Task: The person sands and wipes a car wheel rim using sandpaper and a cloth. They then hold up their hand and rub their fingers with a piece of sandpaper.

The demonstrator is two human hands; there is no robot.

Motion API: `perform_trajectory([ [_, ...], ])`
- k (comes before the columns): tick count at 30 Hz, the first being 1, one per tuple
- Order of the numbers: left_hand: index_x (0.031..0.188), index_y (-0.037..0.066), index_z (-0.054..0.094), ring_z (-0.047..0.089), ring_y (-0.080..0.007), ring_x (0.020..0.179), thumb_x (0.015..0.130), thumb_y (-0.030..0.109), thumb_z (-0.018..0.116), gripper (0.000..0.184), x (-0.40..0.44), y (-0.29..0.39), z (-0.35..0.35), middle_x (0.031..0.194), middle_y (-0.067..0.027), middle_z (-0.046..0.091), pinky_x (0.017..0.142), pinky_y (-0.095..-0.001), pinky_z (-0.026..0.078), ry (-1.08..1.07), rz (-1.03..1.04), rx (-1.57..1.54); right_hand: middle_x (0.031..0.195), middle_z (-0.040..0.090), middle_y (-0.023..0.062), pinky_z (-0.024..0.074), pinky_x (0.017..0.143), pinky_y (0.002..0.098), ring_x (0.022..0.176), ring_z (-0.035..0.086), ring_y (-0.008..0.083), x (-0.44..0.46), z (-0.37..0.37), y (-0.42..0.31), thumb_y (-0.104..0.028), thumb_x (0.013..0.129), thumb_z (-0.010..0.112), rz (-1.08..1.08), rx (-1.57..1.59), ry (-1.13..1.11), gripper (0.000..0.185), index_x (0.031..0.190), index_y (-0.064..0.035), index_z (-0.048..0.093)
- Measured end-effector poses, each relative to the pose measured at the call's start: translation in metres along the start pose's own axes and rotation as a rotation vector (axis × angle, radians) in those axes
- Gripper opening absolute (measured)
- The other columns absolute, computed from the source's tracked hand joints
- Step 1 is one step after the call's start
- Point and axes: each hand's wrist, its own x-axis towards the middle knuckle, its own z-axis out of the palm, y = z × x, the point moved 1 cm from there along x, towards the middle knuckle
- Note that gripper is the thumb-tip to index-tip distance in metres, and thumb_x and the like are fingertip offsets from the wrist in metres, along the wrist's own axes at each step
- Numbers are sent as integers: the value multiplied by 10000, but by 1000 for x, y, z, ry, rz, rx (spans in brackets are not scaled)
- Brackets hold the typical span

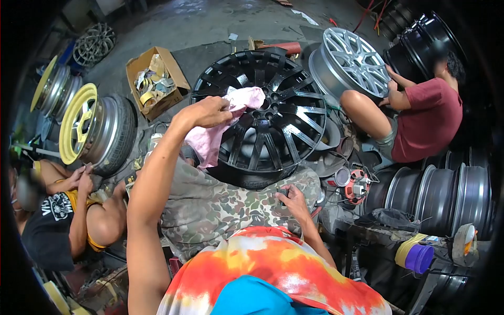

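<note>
My left hand point(210, 111) is closed on a pink cloth point(207, 142), which drapes over the left part of a glossy black multi-spoke wheel rim point(257, 113). The rim lies face up in front of me, on top of what looks like a tyre point(257, 184) below it. My right hand point(294, 201) rests by my camouflage-covered right leg, below the rim's lower edge. Its fingers are bent around a small dark piece that I cannot make out.
A cardboard box point(167, 98) of tape and scraps stands left of the rim. At right a co-worker point(428, 115) handles a silver rim point(357, 60); at left another person point(68, 215) sits by a yellow-faced wheel point(79, 123). A red power tool point(358, 186) and cables lie right.
</note>
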Motion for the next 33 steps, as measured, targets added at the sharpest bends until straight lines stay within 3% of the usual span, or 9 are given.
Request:
perform_trajectory([
  [1, 1019, -39, 687, 678, -369, 837, 935, 298, 614, 355, -1, 3, 0, 913, -241, 709, 786, -482, 528, -13, -7, 37, 761, 565, -74, 370, 575, 234, 668, 455, 20, 0, 1, -1, -160, 890, 851, -7, 12, 5, 306, 1079, -19, 655],
  [7, 1068, -31, 695, 711, -444, 977, 927, 305, 617, 372, -4, 17, 0, 1021, -288, 729, 858, -509, 546, -23, -45, 126, 758, 575, -71, 389, 581, 235, 664, 476, 24, -1, 0, -1, -151, 895, 846, 21, -24, -1, 315, 1103, -14, 653],
  [14, 1083, -27, 695, 706, -469, 991, 914, 287, 620, 365, -2, 11, 12, 1021, -304, 726, 877, -524, 543, 11, -65, 147, 769, 591, -70, 380, 574, 231, 666, 476, 17, -2, 4, -8, -146, 899, 845, 21, 37, 11, 310, 1101, -12, 653],
  [20, 1079, -28, 696, 706, -472, 988, 912, 293, 618, 370, -2, 12, 13, 1006, -314, 721, 880, -530, 542, 3, -50, 156, 818, 653, -50, 440, 621, 226, 707, 539, 20, -1, 1, -2, -149, 902, 846, 38, 16, -9, 304, 1086, -9, 650],
  [28, 1109, -23, 697, 692, -486, 1049, 932, 341, 634, 409, 0, 14, 18, 1096, -314, 715, 938, -539, 546, -18, -64, 228, 903, 700, -22, 471, 673, 215, 774, 596, 31, -7, 4, -21, -122, 937, 797, 49, -61, 1, 270, 1143, 6, 680],
  [33, 1140, -5, 702, 693, -479, 1084, 928, 364, 658, 428, 1, 15, 20, 1115, -305, 723, 956, -545, 545, -63, -116, 205, 847, 664, -38, 440, 638, 216, 728, 556, 28, -6, 7, -20, -121, 946, 779, 28, -19, 17, 247, 1140, 6, 694],
])
